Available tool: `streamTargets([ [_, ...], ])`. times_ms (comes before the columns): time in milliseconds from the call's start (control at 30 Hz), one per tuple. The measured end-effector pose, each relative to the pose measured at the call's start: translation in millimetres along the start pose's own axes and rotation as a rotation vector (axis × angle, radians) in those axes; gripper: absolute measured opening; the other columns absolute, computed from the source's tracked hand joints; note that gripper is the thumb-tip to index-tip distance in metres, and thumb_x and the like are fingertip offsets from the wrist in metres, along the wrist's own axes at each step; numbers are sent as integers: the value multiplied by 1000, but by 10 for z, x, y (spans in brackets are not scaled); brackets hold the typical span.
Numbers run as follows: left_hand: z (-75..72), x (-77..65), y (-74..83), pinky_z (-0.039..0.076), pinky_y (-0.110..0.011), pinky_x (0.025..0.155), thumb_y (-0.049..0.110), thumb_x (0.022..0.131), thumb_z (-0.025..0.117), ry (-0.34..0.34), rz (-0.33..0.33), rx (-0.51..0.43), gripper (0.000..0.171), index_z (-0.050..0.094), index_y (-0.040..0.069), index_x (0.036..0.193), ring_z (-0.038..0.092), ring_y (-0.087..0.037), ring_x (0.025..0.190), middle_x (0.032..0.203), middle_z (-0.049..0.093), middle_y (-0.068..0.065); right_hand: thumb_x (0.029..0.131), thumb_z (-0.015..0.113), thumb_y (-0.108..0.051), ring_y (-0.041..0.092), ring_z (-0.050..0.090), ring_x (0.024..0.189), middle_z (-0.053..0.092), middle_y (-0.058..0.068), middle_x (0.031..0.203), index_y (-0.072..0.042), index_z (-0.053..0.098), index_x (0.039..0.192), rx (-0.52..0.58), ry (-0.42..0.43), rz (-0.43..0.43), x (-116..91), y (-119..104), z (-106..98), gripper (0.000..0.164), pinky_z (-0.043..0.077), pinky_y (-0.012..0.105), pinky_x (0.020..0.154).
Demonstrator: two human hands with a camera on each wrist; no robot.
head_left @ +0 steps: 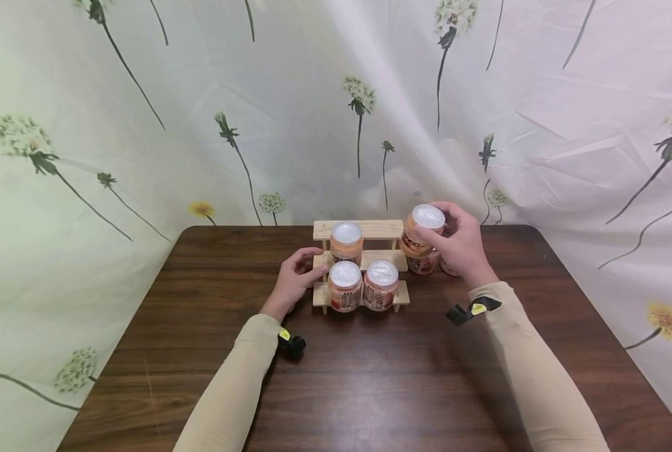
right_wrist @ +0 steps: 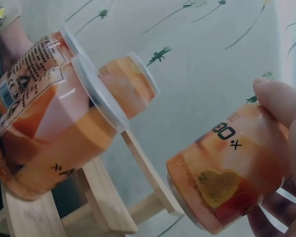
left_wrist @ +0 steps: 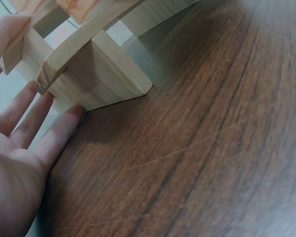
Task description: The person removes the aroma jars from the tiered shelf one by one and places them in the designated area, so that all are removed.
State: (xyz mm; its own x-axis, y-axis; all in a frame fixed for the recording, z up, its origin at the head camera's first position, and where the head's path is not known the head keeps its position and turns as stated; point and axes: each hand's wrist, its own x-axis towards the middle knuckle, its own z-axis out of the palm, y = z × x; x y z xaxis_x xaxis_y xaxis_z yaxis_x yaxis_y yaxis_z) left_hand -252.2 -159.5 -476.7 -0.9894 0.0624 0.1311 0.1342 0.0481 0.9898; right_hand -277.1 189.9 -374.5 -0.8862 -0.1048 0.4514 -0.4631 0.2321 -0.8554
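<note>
My right hand (head_left: 461, 248) grips an orange-labelled jar (right_wrist: 232, 168) with a silvery lid, raised beside the right end of a small wooden step rack (head_left: 364, 230). My left hand (head_left: 296, 276) touches the rack's left end; in the left wrist view its fingers (left_wrist: 64, 126) stretch out against the side panel (left_wrist: 96, 74). Two matching jars, a left one (head_left: 345, 287) and a right one (head_left: 381, 287), stand upright side by side on the lowest step. Another jar (head_left: 346, 242) stands at the left of the middle step.
Right of the rack, more jars stand on the table, one (head_left: 421, 263) below the held jar and one (head_left: 448, 270) partly hidden by my right hand. The brown wooden table (head_left: 369, 389) backs onto a dandelion-print curtain (head_left: 302, 113).
</note>
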Motion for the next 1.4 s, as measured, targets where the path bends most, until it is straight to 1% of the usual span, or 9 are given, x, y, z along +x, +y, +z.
streamTargets([
  [233,1,5,-17,53,-27,79,8,96,77,-2,9,-5,41,64,2,134,60,-24,107,125,66,-17,86,87,-11,13,65,89,68,8,114,2,68,125,-28,36,-14,-72,22,-116,45,52,21,75],
  [367,1,7,-25,53,-27,78,9,96,77,-6,1,1,41,64,3,135,60,-22,107,126,66,-17,86,87,-11,13,65,92,67,10,115,2,67,126,-65,37,-11,-136,52,-176,46,52,20,76],
  [467,-14,63,-158,53,-27,79,9,96,77,-4,-4,10,42,64,4,135,60,-23,108,127,65,-18,86,87,-11,12,65,94,67,11,117,2,67,127,-86,35,-5,-183,73,-206,48,52,18,76],
  [600,-33,123,-333,53,-28,80,12,97,78,3,3,10,43,65,8,137,59,-24,111,129,65,-16,84,88,-9,9,65,92,67,6,115,2,68,127,-102,32,-1,-231,112,-232,48,52,18,75],
  [667,-33,110,-334,53,-28,81,14,97,78,5,13,8,43,65,11,138,59,-24,112,130,65,-14,83,88,-8,9,66,90,67,3,113,1,69,126,-105,28,3,-257,130,-240,48,52,18,74],
  [733,-34,109,-332,53,-28,82,15,97,79,6,21,15,43,65,11,137,59,-24,112,129,65,-15,83,89,-8,8,65,91,67,2,112,0,69,126,-121,20,8,-284,150,-248,48,52,17,74],
  [967,-36,132,-334,52,-28,84,13,96,79,15,53,18,39,67,10,133,60,-24,111,128,66,-15,84,89,-10,10,66,87,67,9,112,-1,68,126,-141,-18,54,-400,224,-252,48,54,19,74],
  [1233,-33,140,-330,53,-28,78,14,96,79,14,42,21,38,67,13,132,60,-24,109,127,67,-13,82,90,-7,7,62,91,64,8,117,-2,69,125,-173,-17,63,-511,348,-240,48,51,20,73],
  [1400,-37,132,-315,53,-27,77,14,96,79,11,35,20,40,66,11,134,60,-24,109,128,66,-15,83,90,-8,8,64,84,65,11,113,1,67,126,-151,-32,92,-576,370,-235,50,53,19,72],
])
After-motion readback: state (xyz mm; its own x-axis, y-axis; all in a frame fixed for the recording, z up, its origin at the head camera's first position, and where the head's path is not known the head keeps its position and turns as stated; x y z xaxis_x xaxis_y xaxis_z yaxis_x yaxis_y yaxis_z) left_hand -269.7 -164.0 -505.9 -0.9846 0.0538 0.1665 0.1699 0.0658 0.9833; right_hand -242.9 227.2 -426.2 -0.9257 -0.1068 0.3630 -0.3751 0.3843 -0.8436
